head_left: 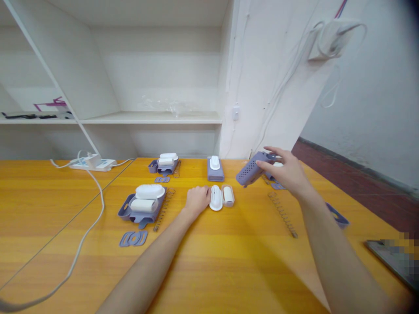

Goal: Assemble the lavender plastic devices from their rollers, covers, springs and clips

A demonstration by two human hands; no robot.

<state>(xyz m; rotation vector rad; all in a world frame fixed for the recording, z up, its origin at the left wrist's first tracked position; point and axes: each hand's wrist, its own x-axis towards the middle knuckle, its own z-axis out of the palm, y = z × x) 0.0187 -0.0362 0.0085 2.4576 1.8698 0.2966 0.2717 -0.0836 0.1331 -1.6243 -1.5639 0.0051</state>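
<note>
Above the tabletop (203, 266), our right fingers (277, 151) pinch the purple case (251, 168), long axis slanting down-left toward the white cap (215, 199) beside our curled left fingers (205, 192), grip unclear.

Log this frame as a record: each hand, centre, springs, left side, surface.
Left hand: beside a white oval piece; contact unclear
Right hand: grip on a perforated purple-gray case, tilted, above the table
Centre: white roll right of the oval piece, in a translucent holder
Springs: one coil spring near the right forearm, others farther left
Left side: flat purple-gray cutouts; power strip behind
Surface: wood-toned table
</note>
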